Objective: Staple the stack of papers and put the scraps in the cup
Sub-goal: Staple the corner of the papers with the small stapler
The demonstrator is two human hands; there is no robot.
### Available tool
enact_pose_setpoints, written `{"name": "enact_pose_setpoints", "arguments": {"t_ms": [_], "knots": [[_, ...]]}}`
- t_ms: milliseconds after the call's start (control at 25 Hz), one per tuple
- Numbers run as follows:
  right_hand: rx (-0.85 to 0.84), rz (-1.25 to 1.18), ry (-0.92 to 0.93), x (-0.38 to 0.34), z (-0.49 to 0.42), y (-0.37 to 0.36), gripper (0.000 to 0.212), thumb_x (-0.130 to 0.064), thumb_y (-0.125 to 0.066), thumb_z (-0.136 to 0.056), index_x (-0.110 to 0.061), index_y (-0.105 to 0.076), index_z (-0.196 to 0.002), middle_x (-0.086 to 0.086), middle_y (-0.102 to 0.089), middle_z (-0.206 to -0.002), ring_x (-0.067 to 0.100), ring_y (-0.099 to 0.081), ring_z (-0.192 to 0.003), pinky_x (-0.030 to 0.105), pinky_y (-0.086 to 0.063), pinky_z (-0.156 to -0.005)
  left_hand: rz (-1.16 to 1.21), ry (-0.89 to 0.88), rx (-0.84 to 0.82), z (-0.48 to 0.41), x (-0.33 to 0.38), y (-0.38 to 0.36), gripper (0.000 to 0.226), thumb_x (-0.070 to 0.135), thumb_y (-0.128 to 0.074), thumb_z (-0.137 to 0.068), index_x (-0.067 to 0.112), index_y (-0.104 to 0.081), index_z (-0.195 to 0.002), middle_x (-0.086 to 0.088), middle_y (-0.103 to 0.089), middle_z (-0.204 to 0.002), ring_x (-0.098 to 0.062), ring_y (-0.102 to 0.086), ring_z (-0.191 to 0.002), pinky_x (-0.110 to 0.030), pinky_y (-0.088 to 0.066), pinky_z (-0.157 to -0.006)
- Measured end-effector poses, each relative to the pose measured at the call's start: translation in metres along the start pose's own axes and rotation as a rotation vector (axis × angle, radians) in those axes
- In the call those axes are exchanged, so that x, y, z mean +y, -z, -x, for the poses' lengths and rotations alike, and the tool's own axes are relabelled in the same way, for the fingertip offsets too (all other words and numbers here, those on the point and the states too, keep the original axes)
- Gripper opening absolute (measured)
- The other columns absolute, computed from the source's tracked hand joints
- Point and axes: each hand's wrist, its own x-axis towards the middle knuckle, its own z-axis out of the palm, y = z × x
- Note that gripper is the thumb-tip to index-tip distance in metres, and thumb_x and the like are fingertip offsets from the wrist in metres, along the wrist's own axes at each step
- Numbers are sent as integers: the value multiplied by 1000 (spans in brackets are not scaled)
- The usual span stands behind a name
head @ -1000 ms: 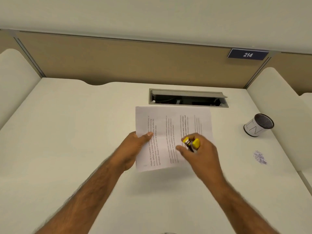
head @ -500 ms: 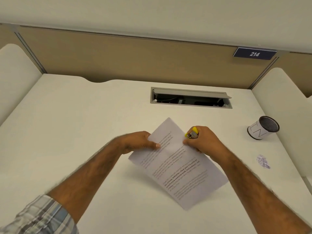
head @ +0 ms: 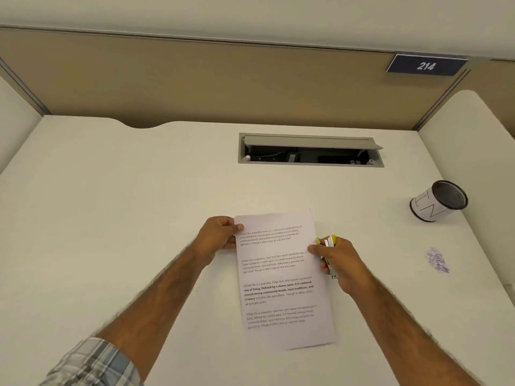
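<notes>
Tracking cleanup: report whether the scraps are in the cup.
Out: the scraps lie in a pile on the desk, apart from the cup.

papers (head: 281, 277) mid desk (head: 111, 218) | stapler (head: 330, 242) at R edge | cup (head: 434, 203) far R, scraps (head: 437, 260) before it | hatch (head: 309, 151) behind

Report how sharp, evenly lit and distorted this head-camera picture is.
Head view: soft, even light, with only a faint shadow under the papers; wide-angle bend bows the partition; bold print reads, smaller lines blur; stapler and scraps soft-edged; no glare.
</notes>
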Motion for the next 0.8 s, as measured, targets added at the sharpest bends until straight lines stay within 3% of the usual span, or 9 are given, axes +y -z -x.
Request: {"name": "enact_pose_setpoints", "arguments": {"t_ms": [160,280,440,520,560,640,720,800], "knots": [[-3,-44,-87,13,-8,-6,15,-2,-76,-81,-9,-64,-85,5,-56,-62,15,-45,-44,24,-35,-45,135,43,41,-12,-14,-9,13,14,-72,-98,8,-68,-87,-15,-80,-95,-23,-78,-77,-33,-64,-66],[13,-9,-64,14,-12,-7,17,-7,-74,-85,-9,-59,-78,9,-52,-62,16,-44,-43,24,-35,-44,131,60,97,-18,-20,-12,13,12,-72,-98,7,-70,-86,-16,-81,-94,-23,-79,-76,-30,-63,-62],[123,100,58,-19,-40,-14,37,-33,-67,-93,-15,-50,-66,9,-55,-63,17,-44,-44,25,-35,-42,109,58,149,-21,-17,-18,13,9,-70,-98,4,-70,-86,-12,-81,-84,-20,-78,-68,-28,-61,-57],[111,153,68,-45,-64,-22,38,-46,-60,-94,-15,-56,-73,5,-62,-68,14,-51,-48,21,-37,-40,93,58,169,-20,-16,-21,16,8,-71,-98,4,-68,-83,-12,-80,-81,-19,-77,-65,-27,-59,-55],[91,170,90,-56,-79,-27,37,-48,-58,-95,-14,-59,-80,5,-64,-75,13,-55,-53,21,-40,-43,87,61,178,-20,-15,-22,16,8,-71,-98,4,-68,-82,-12,-80,-80,-19,-76,-64,-27,-59,-55],[89,255,201,-72,-108,-41,32,-43,-62,-94,-11,-64,-97,6,-65,-93,17,-60,-72,26,-49,-62,75,65,186,-18,-13,-23,16,9,-71,-98,4,-68,-82,-11,-80,-80,-20,-76,-65,-27,-59,-56],[132,494,318,-82,-134,-52,36,-36,-68,-92,-7,-63,-113,7,-62,-108,23,-59,-93,30,-46,-80,70,73,183,-17,-12,-23,17,10,-71,-98,5,-68,-82,-12,-80,-82,-22,-76,-69,-30,-60,-59],[154,741,359,-86,-153,-61,40,-33,-69,-92,-4,-61,-118,13,-55,-118,32,-58,-104,35,-48,-86,81,83,185,-17,-10,-23,17,10,-70,-98,5,-67,-82,-13,-80,-84,-24,-76,-71,-32,-61,-61]]}}
